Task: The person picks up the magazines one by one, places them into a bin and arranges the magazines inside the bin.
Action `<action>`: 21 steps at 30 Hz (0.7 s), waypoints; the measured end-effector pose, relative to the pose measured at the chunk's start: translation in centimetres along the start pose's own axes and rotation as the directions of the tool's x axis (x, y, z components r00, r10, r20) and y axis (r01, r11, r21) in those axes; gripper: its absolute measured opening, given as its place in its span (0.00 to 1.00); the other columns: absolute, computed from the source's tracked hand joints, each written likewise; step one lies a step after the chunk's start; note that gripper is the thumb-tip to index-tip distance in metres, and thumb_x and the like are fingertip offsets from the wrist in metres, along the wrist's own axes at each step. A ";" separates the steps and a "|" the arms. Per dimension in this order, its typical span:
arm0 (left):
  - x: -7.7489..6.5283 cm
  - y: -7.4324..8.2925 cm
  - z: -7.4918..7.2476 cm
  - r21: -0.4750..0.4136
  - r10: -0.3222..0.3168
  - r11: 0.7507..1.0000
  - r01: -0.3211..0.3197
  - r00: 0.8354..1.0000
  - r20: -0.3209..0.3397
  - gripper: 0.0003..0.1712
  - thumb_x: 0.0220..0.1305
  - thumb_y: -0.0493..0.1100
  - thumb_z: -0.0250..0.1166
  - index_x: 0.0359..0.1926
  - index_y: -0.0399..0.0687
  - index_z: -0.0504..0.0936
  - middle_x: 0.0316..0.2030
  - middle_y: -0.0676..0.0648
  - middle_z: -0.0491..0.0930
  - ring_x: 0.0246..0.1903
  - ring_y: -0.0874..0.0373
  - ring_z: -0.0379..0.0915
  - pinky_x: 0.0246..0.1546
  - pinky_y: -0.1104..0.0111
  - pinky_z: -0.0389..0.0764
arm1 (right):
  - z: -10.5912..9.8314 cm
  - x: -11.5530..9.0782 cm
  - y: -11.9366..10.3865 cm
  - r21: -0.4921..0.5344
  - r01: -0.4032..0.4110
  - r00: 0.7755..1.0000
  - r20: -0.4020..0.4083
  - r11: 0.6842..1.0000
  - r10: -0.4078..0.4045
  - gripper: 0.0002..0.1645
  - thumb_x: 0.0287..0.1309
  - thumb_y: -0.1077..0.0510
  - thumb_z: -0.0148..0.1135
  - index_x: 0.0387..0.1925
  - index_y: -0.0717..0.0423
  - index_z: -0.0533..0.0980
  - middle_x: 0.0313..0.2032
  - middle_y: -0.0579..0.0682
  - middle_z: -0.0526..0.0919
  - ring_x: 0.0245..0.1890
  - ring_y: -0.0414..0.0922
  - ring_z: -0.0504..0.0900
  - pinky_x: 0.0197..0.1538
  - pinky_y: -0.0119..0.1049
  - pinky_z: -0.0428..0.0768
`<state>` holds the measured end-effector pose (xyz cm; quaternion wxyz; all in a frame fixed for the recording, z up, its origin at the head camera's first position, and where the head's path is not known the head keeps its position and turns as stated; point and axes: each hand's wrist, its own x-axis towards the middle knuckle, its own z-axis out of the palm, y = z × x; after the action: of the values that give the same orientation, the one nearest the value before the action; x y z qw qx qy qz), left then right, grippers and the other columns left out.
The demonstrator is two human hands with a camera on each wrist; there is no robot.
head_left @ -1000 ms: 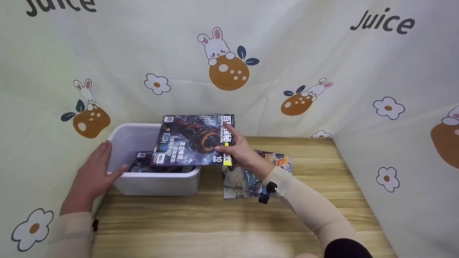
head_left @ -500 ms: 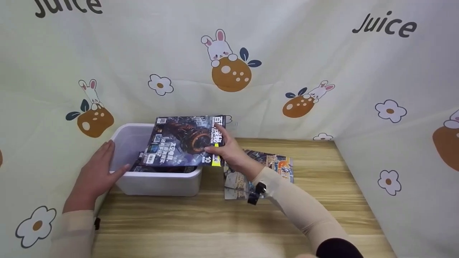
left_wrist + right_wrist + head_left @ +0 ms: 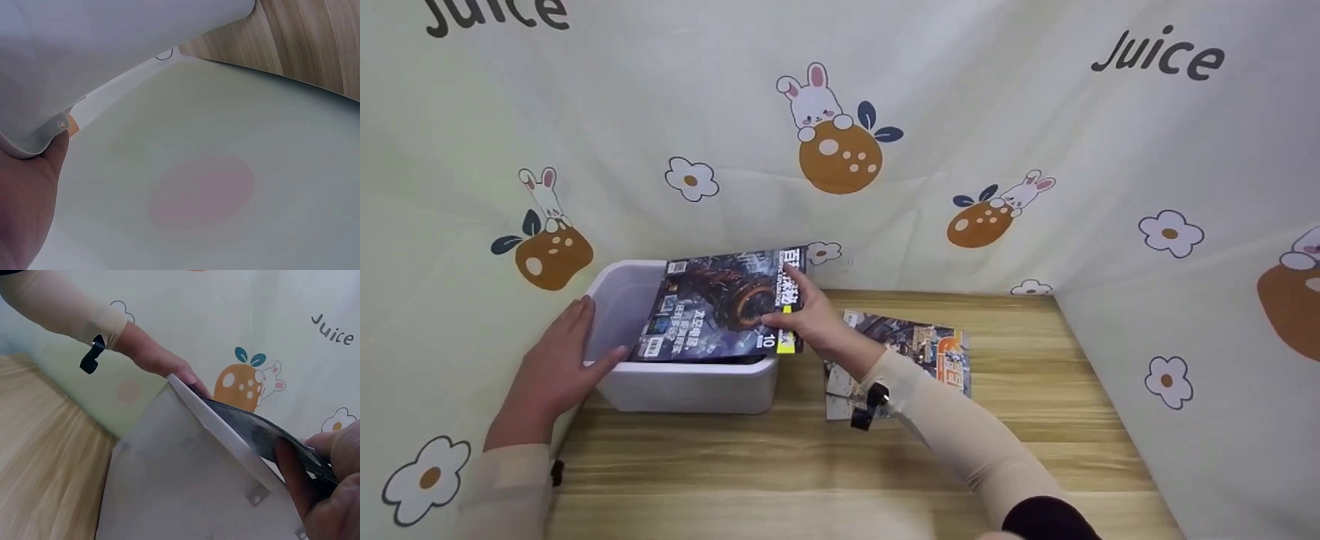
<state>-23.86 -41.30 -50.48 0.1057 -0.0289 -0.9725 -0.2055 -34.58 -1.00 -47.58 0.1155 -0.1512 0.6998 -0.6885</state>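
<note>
My right hand [image 3: 817, 326] pinches the right edge of a dark magazine [image 3: 697, 307] with orange and yellow details, thumb on the cover and fingers beneath. The magazine slants over the opening of a white plastic box [image 3: 682, 390], its right end sticking out past the rim. My left hand [image 3: 551, 360] holds the box at its front left corner, thumb over the rim. From the right wrist view, the magazine [image 3: 253, 430] bows slightly above the box rim. The box's inside is mostly covered. Part of the left hand [image 3: 28, 208] shows under the rim in the left wrist view.
Right of the box, several overlapping magazines [image 3: 915, 345] lie on the wood-grain table [image 3: 735, 480], partly behind my right forearm. A pale curtain [image 3: 930, 90] printed with rabbits and oranges closes off the back and sides.
My right hand has carried the magazine left and lower over the box, covering the dark magazine seen inside earlier. My left hand stays at the box corner.
</note>
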 end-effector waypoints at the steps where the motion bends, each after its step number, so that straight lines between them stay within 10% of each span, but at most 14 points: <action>1: 0.1 0.0 0.0 0.002 0.002 1.000 -0.002 1.000 -0.001 0.66 0.75 0.75 0.59 0.89 0.37 0.41 0.86 0.26 0.45 0.84 0.25 0.41 0.76 0.22 0.52 | 0.1 0.1 0.0 -0.006 0.000 1.000 -0.003 1.000 0.000 0.68 0.51 0.69 0.85 0.88 0.44 0.59 0.88 0.57 0.53 0.86 0.58 0.53 0.86 0.49 0.58; 9: 0.3 -0.4 -0.1 0.006 0.017 1.000 -0.017 1.000 -0.006 0.64 0.76 0.74 0.59 0.89 0.36 0.41 0.87 0.27 0.44 0.85 0.26 0.40 0.77 0.24 0.52 | 1.8 0.1 -0.9 -0.014 0.008 1.000 0.004 1.000 -0.008 0.69 0.51 0.70 0.84 0.89 0.43 0.58 0.85 0.60 0.60 0.75 0.58 0.73 0.76 0.47 0.77; 21: 0.0 -0.6 0.2 0.018 0.020 1.000 -0.020 1.000 0.002 0.64 0.77 0.74 0.59 0.89 0.36 0.42 0.87 0.27 0.45 0.85 0.27 0.40 0.77 0.24 0.53 | 4.3 -0.2 -1.0 0.007 -0.035 0.999 -0.021 0.999 0.035 0.73 0.50 0.69 0.85 0.90 0.49 0.53 0.82 0.62 0.64 0.76 0.58 0.73 0.80 0.47 0.71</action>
<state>-23.98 -41.83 -50.87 0.1072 -0.0380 -0.9741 -0.1956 -32.70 -4.95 -46.70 0.1205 -0.1313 0.7012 -0.6904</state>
